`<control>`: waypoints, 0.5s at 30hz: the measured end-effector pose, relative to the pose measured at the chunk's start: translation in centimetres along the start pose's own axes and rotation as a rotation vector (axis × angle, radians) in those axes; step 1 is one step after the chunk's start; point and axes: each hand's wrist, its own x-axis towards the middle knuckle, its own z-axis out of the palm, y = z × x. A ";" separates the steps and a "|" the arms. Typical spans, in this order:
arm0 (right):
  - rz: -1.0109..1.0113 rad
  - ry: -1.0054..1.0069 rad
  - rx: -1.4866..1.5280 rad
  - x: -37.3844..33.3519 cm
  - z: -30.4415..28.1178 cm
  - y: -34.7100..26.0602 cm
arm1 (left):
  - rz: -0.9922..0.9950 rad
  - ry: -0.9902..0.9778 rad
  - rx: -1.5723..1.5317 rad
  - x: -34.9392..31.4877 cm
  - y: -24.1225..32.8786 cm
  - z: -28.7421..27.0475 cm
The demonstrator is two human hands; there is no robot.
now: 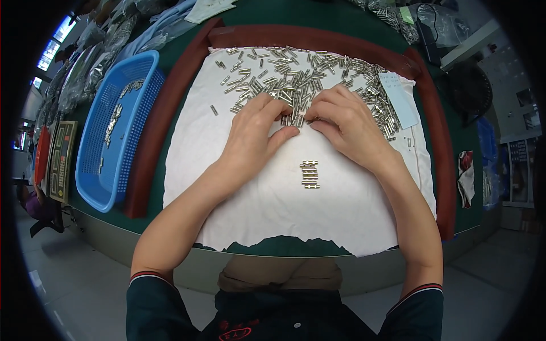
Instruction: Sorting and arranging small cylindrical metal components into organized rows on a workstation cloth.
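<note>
Small silvery metal cylinders (273,78), pin-like, lie loosely heaped over the far half of a white cloth (250,199). My left hand (256,125) and my right hand (347,122) meet at the near side of the heap, fingers curled inward. Between their fingertips stands a small upright bunch of cylinders (294,119), pressed from both sides; some fingertips are hidden behind the knuckles. Nearer to me, a neat stack of cylinders (310,175) lies sideways in a column on the cloth.
A brown-red raised border (313,37) frames the cloth on three sides. On the left stands a blue plastic basket (122,165) with several cylinders inside. A pale blue paper slip (399,99) lies at the right of the heap. Bagged goods (85,74) crowd the far left.
</note>
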 end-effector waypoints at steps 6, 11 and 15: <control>-0.005 -0.014 0.006 0.0 -0.1 -0.4 | 0.010 0.000 0.011 -0.1 0.4 -0.4; -0.012 -0.047 0.000 0.2 -0.1 -0.4 | -0.020 -0.013 0.003 -0.2 0.6 -0.2; -0.007 -0.073 -0.020 0.2 -0.3 -0.6 | 0.052 -0.036 -0.008 0.1 0.6 -0.1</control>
